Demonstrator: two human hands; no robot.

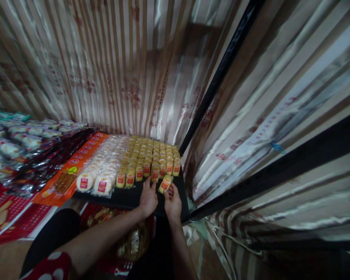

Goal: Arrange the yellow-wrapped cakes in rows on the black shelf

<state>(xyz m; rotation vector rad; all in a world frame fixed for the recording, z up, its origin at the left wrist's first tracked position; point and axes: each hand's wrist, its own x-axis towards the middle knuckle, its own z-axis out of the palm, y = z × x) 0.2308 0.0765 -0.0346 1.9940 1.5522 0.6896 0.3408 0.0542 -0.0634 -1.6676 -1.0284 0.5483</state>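
Observation:
My right hand (pixel 172 203) pinches a small yellow snack packet (pixel 165 184) with a red label, tilted, between thumb and fingers. It is held just in front of the rows of similar packets. Beside it on the left, my left hand (pixel 148 199) has its fingertips on another yellow packet (pixel 155 171) in the front row, apparently gripping its lower edge. Several rows of upright yellow packets (pixel 146 149) stand closely packed on a black tabletop (pixel 128 194). The fine print on the labels is too blurred to read.
Left of the yellow packets stand rows of white round snacks (pixel 100 182) in clear wrap. Farther left are an orange snack bag (pixel 67 177), dark shiny packs (pixel 46 163) and white packs (pixel 8 147). A striped curtain (pixel 128 77) and a black pole (pixel 218 77) border the table.

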